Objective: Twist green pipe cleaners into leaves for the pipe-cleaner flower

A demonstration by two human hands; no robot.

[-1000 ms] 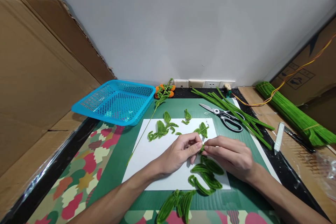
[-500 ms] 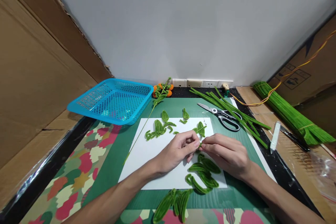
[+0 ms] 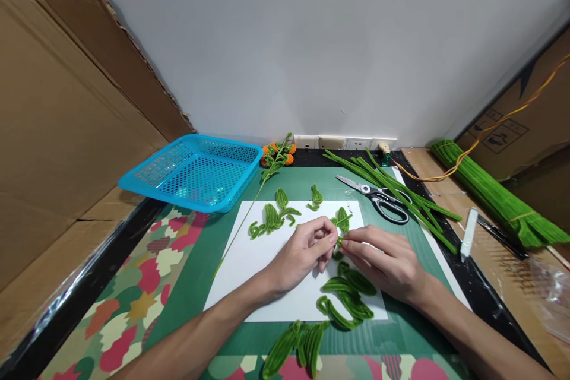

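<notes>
Over the white sheet (image 3: 258, 261), my left hand (image 3: 309, 249) and my right hand (image 3: 383, 255) meet fingertip to fingertip. Both pinch a small green pipe-cleaner piece (image 3: 339, 241), mostly covered by the fingers. Green pipe-cleaner leaves (image 3: 351, 294) lie just below my right hand. Another leaf (image 3: 342, 219) rests beyond the fingertips. Farther left on the sheet is a cluster of leaves and small curls (image 3: 271, 218). More leaves (image 3: 294, 347) lie at the near edge of the green mat (image 3: 240, 338).
Black-handled scissors (image 3: 378, 199) lie beside loose green pipe cleaners (image 3: 427, 214) at the right. A blue basket (image 3: 200, 175) stands back left, next to an orange-flowered stem (image 3: 276, 160). A thick green bundle (image 3: 499, 196) and a white-handled tool (image 3: 468, 234) are far right.
The view has shifted slightly. My fingers stay pinched together at nearly the same spot, and a little more of the green piece shows between them.
</notes>
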